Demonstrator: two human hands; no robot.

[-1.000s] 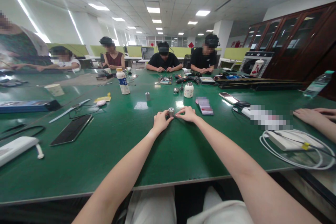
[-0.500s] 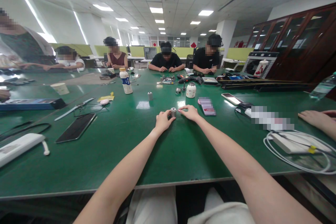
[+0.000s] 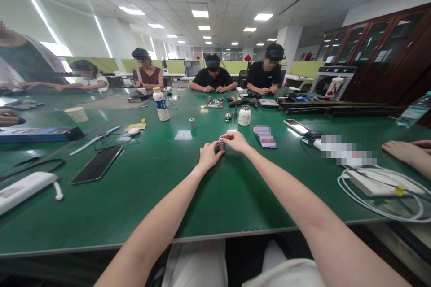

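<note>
A small grey metal cylinder [image 3: 221,146] stands upright on the green table in front of me. My left hand [image 3: 208,156] grips it low on the side, thumb in front and fingers behind. My right hand [image 3: 236,141] reaches over from the right, its thumb and fingers closed at the cylinder's top. Those fingertips cover most of the top, so any small part between them is hidden. A second, similar metal cylinder [image 3: 191,123] stands farther off to the left, untouched.
A white jar [image 3: 244,116] and a phone [image 3: 265,136] lie beyond my right hand. To the left are a dark phone [image 3: 97,164], a thin cable and a bottle [image 3: 161,104]. White cables [image 3: 380,193] coil at right, near another person's hand [image 3: 402,150]. Several people sit around the table.
My right hand has moved left, from beside the cylinder onto its top. My left hand keeps its grip, and the cylinder stays in nearly the same place.
</note>
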